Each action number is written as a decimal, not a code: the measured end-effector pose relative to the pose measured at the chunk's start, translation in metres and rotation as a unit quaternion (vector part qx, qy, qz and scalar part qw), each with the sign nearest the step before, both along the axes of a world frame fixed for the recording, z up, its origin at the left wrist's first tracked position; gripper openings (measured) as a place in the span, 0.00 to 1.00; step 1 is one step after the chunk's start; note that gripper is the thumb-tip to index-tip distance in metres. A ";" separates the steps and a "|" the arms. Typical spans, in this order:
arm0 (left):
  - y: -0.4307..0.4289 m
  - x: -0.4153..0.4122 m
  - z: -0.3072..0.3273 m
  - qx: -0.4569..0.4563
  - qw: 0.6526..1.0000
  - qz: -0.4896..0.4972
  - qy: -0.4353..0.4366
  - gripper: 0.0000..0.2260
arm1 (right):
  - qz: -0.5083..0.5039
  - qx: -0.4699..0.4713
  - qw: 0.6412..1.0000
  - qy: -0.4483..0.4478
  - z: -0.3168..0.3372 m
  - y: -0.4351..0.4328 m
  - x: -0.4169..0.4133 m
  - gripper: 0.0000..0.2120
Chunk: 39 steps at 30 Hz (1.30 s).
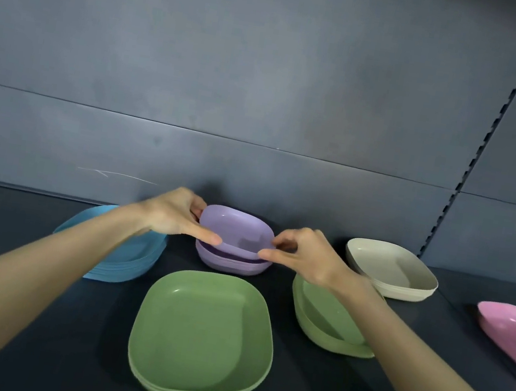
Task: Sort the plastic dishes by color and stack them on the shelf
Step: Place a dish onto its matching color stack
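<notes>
Closest to me, a green stack (201, 331) sits on the dark shelf (73, 352). Beyond it, my left hand (176, 212) and right hand (305, 253) each pinch a side rim of a purple dish (234, 230). It is tilted over the purple stack (229, 263), perhaps touching it. A blue stack (124, 262) lies left. A second green stack (324, 321), a cream stack (393, 271) and a pink dish (515, 330) lie right.

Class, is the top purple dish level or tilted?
Tilted: top purple dish, held by left hand and right hand, slants above the purple stack.
</notes>
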<state>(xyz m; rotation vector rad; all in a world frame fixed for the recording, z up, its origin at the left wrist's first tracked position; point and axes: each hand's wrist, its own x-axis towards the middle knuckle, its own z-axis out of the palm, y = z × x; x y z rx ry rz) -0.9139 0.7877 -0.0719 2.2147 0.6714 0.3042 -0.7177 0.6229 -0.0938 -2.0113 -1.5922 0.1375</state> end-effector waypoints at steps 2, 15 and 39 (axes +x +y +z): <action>0.000 0.000 -0.002 0.009 1.000 -0.003 0.015 0.35 | -0.002 0.000 1.000 -0.015 0.001 0.000 0.000 0.22; 0.000 0.001 -0.006 0.064 0.993 -0.014 0.095 0.24 | -0.015 -0.053 0.997 -0.051 0.000 0.000 -0.003 0.22; -0.172 0.111 0.113 0.443 0.891 -0.086 0.050 0.31 | -0.212 -0.043 0.957 -0.193 0.138 -0.184 0.081 0.26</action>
